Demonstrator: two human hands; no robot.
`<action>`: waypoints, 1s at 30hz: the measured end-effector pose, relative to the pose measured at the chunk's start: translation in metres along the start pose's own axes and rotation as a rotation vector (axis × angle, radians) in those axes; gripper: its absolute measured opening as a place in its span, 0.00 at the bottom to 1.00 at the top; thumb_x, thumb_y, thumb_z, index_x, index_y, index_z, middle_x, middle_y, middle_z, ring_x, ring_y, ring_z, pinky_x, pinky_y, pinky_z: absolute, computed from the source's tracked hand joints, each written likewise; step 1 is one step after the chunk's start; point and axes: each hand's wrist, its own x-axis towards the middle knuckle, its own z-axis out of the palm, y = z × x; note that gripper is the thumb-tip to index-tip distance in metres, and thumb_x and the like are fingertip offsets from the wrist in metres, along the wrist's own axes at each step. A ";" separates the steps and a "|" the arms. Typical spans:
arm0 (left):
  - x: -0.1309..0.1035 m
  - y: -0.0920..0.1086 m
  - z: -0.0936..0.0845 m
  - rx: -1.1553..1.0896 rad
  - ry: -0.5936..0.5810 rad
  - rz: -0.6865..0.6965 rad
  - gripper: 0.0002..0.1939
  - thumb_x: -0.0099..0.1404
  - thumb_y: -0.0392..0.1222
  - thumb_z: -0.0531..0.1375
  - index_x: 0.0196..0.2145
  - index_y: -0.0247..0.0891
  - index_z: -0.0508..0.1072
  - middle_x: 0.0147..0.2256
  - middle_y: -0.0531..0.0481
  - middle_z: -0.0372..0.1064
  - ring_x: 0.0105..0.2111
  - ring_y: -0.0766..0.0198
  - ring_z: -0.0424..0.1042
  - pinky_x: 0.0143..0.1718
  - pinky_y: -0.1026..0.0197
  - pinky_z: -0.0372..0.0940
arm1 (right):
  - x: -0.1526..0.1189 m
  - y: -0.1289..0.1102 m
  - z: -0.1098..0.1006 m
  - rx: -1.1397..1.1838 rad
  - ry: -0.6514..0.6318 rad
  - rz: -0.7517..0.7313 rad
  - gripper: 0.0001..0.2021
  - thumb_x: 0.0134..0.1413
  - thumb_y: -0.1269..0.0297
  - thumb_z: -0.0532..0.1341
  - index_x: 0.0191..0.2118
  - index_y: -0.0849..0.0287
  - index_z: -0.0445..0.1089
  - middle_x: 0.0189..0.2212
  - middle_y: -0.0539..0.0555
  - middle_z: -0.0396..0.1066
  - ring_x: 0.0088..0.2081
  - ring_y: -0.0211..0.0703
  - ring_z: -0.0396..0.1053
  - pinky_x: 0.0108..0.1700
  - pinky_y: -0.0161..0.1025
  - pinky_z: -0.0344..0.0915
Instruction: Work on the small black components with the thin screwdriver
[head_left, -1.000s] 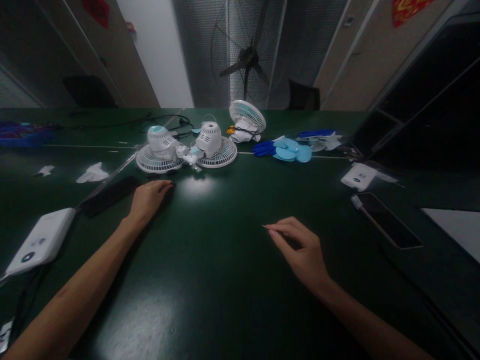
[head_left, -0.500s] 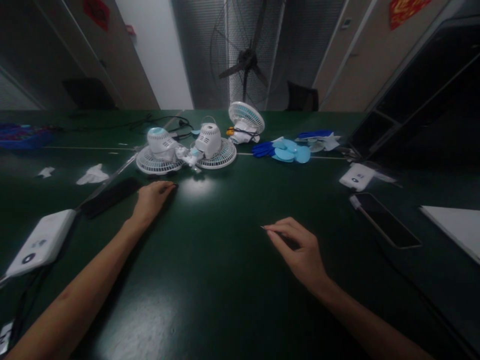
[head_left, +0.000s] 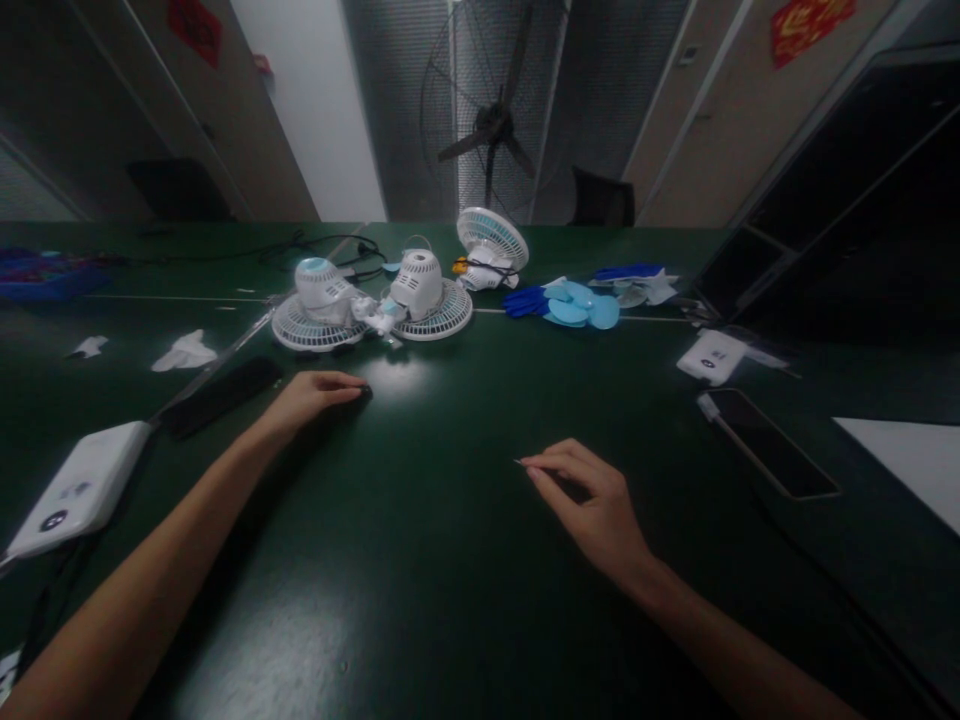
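Green tabletop point(head_left: 420, 520) (caged fan point(head_left: 493, 122) beyond) gleams as left hand point(head_left: 315, 395) pinches black piece point(head_left: 366, 391).

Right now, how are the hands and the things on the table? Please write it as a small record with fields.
left hand: pinches a small dark piece, unclear what
right hand: pinches a thin piece, too small to identify
white fans: three, beyond the hands
light-blue blades: right of the fans
phone: right of the right hand
table: dark green
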 end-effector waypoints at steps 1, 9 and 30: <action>-0.005 0.009 0.008 -0.009 -0.074 0.006 0.16 0.63 0.48 0.69 0.46 0.40 0.84 0.50 0.41 0.81 0.49 0.48 0.80 0.50 0.49 0.74 | 0.000 0.000 0.001 -0.011 -0.022 -0.005 0.08 0.68 0.66 0.63 0.47 0.53 0.80 0.40 0.54 0.75 0.38 0.45 0.75 0.37 0.42 0.75; -0.066 0.078 0.128 -0.110 -0.477 0.307 0.06 0.64 0.42 0.70 0.38 0.40 0.84 0.40 0.46 0.79 0.38 0.60 0.76 0.41 0.58 0.69 | -0.003 -0.004 0.008 -0.131 -0.234 -0.103 0.10 0.69 0.68 0.62 0.48 0.52 0.80 0.40 0.54 0.75 0.37 0.43 0.76 0.37 0.39 0.73; -0.096 0.081 0.157 -0.006 -0.444 0.519 0.21 0.70 0.39 0.67 0.59 0.46 0.72 0.45 0.48 0.76 0.37 0.63 0.72 0.38 0.61 0.66 | -0.006 -0.004 0.008 -0.224 -0.321 -0.131 0.09 0.69 0.69 0.61 0.48 0.54 0.78 0.43 0.53 0.74 0.36 0.41 0.75 0.34 0.37 0.69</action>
